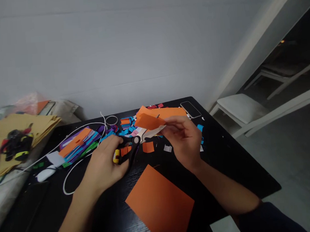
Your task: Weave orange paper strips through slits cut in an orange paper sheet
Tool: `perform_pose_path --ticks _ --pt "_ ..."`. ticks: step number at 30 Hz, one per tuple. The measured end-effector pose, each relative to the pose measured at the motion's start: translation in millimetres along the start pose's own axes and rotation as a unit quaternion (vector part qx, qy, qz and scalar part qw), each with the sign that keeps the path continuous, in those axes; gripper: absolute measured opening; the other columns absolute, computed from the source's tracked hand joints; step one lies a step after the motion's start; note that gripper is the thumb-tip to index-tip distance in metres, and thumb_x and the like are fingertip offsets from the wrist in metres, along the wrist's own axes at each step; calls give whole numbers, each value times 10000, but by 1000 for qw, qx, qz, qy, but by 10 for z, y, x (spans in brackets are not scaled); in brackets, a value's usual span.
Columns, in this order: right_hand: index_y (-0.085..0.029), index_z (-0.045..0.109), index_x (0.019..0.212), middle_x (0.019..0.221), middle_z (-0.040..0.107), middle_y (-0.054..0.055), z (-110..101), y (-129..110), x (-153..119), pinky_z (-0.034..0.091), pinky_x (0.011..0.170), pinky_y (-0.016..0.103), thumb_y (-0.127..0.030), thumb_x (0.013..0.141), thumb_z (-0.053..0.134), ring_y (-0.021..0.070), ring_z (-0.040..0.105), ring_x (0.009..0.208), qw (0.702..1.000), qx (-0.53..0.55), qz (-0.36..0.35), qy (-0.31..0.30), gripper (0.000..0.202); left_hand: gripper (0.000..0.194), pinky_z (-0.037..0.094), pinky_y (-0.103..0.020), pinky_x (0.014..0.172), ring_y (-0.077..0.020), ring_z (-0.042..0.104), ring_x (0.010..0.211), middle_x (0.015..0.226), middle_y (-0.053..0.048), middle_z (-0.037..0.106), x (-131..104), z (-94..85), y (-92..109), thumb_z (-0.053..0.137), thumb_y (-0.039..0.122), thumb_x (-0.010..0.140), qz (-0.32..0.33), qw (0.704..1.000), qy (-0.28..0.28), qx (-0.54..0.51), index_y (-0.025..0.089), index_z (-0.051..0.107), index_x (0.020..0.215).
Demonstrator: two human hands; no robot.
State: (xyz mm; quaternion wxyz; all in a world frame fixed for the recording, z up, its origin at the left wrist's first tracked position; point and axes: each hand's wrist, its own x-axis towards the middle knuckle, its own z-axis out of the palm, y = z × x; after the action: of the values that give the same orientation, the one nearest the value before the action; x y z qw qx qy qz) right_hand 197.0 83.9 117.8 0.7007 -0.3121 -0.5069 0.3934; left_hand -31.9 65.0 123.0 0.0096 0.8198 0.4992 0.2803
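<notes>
My left hand (105, 162) grips black-handled scissors (135, 140), whose blades stand partly apart and point right. Between the fingers of my right hand (184, 138) is a folded piece of orange paper (149, 118), held up just above the blades. Whether the blades touch this paper I cannot tell. On the table in front of me lies a larger orange sheet (161, 204). Small cut orange squares (148, 147) rest under the scissors, and another orange sheet (176, 111) lies behind the held piece.
A stack of coloured paper strips (80, 144) lies at the left beside a white cable (65, 184). Blue scraps (130, 129) are scattered at the back of the black table (225, 171). Yellow envelopes (36, 124) sit far left. A white chair (239, 108) stands right.
</notes>
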Motion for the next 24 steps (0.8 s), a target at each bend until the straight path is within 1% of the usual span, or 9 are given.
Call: perform_pose_path --ticks 2,5,9,14,19,24 --pt "-288 712 976 905 799 -15 5 -24 -25 704 791 371 -266 855 814 188 795 791 1000 9 22 -4 160 122 447 -290 643 -198 595 714 817 -22 606 -9 23 -10 610 245 839 7 1000 14 10 204 528 919" --pt "-315 725 974 923 793 -17 6 -59 -42 698 826 405 -244 853 818 201 792 842 998 23 56 -5 168 144 444 -281 643 -194 603 719 828 -22 615 -27 48 -30 618 223 822 12 1000 18 22 207 525 929" --pt "-315 733 962 900 790 -20 1 -86 -32 700 819 416 -233 846 819 208 793 842 997 35 70 -9 167 149 450 -270 649 -182 608 714 833 -18 630 -39 61 -40 603 191 807 22 1000 11 14 207 542 942" --pt "-304 748 980 866 799 -30 -8 -89 -29 707 814 383 -205 868 802 189 798 833 996 57 66 -20 159 161 435 -261 618 -169 599 670 797 -4 636 -35 75 -29 608 159 771 13 1000 -4 -1 213 535 903" --pt "-300 757 979 892 804 -27 -9 -101 -35 708 829 392 -188 870 801 194 807 854 994 78 76 -21 162 114 428 -253 614 -157 594 649 776 2 649 -34 106 -38 605 151 760 1 1000 -14 -17 211 548 839" --pt "-292 762 964 890 803 -14 -4 -108 -27 703 845 431 -213 846 819 208 805 846 993 71 97 -9 153 24 431 -245 622 -144 589 634 720 13 633 -32 109 -15 611 213 814 -24 998 -26 -48 200 597 801"
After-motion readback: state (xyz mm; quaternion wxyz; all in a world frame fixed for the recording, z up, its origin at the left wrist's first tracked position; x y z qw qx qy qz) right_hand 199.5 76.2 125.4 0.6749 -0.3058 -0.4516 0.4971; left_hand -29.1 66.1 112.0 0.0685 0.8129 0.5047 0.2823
